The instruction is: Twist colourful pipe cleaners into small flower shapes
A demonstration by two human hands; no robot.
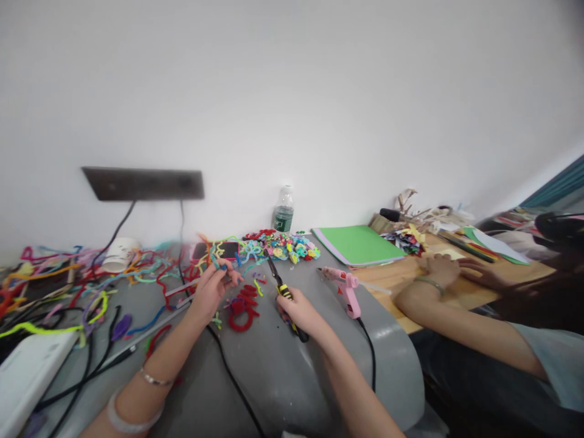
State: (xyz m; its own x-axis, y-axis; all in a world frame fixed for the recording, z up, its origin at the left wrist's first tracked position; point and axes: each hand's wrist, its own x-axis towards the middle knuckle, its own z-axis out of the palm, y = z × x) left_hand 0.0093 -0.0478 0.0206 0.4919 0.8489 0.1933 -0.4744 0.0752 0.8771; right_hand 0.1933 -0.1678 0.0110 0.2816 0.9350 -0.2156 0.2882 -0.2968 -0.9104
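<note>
1. Our left hand [210, 291] pinches a short orange-and-blue pipe-cleaner piece [218, 263] between thumb and fingertips, just above the grey table [283, 371]. Our right hand [298, 311] is closed round the yellow-and-black handle of the cutters [279, 285], whose dark tip points away from us.
2. The tip sits near our left fingers. We judge that a hurried swing across could nip skin rather than the fuzzy stem.
3. The pink glue gun [345, 291] lies just beside our right hand, its cord trailing past our forearm. An elbow catching that cord could drag the nozzle round; we cannot tell whether it is hot.
4. A black cable [232, 377] runs by our left forearm, so a snag there could pull on it and scatter the loose stems.
5. The red loops [241, 307] between our hands are soft, furry wire bent into rounded curls, and they lie flat on the table.
6. The table looks smooth and slightly glossy, curving down at its near edge, so small offcuts could slide off.
7. Beyond lie small bright flowers [292, 246], a phone [223, 249], a clear plastic bottle [283, 210], a paper cup [119, 255] and a flat green folder [358, 244].
8. A co-worker's hand [440, 267] rests flat on the wooden table to the right, well apart from ours.
</note>
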